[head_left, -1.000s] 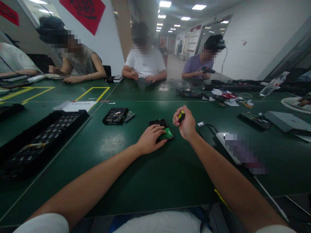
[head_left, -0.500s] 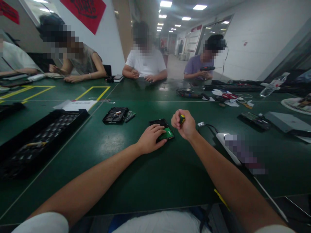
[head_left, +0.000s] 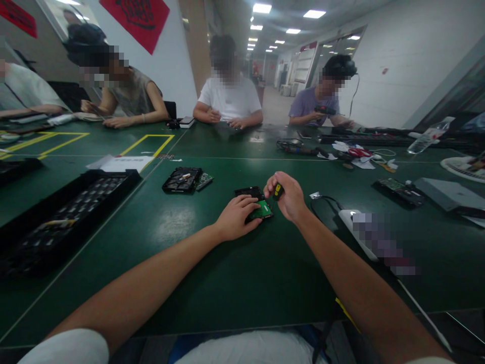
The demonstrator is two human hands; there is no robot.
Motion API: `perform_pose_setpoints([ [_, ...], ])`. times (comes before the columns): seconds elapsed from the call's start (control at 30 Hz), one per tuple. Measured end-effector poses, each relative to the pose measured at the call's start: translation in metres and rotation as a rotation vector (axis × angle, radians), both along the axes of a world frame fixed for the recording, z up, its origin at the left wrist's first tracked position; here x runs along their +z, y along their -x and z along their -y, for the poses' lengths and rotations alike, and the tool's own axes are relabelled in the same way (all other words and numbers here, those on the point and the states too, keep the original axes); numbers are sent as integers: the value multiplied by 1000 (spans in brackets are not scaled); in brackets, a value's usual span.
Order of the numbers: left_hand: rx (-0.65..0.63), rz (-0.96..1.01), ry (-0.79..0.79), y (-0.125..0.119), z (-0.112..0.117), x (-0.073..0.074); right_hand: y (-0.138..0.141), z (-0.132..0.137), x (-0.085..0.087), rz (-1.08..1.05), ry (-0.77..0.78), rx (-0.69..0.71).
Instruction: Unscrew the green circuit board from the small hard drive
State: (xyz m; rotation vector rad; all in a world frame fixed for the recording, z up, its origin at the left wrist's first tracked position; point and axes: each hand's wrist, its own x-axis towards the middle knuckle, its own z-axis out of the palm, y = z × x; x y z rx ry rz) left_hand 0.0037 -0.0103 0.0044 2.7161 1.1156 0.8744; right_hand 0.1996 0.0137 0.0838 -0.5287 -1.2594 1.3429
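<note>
A black hard drive [head_left: 248,191] with a green circuit board [head_left: 264,209] lies flat on the table in front of me. My left hand [head_left: 238,216] holds it from the left, fingers over its top and the thumb along its near edge, hiding part of it. Just right of the drive, my right hand [head_left: 288,196] is wrapped round a screwdriver [head_left: 278,190] with a yellow and black handle. The screwdriver's shaft and tip cannot be made out. A second black drive [head_left: 182,180] sits farther left, with a loose circuit board [head_left: 204,181] beside it.
A long black tray [head_left: 76,202] stands on the left of the green table [head_left: 182,283]. To my right are a white power bank-like device [head_left: 352,227] with a cable, another drive [head_left: 397,192], a grey box [head_left: 447,194] and a bottle [head_left: 430,136]. Several people sit across the table.
My right hand has turned slightly, so more of the yellow and black handle shows, lower and farther left. My left hand stays on the hard drive.
</note>
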Motion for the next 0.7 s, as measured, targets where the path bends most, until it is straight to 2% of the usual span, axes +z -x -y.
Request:
perform_pose_setpoints([
  [0.1,-3,1,5,0,0,1,-6,-2,2,85,15,100],
  [0.2,-4,-1,6,-1,0,1,-10,-5,2,106,23,112],
  [0.3,1,3,3,-1,0,1,-7,-7,-1,54,25,30],
  [0.47,2,2,-5,-1,0,1,6,-2,-7,-7,-16,-213],
  [0.57,6,-4,-7,-1,0,1,11,2,-9,33,-35,-231],
  [0.7,11,-14,-3,-1,0,1,12,2,-7,30,2,-169],
])
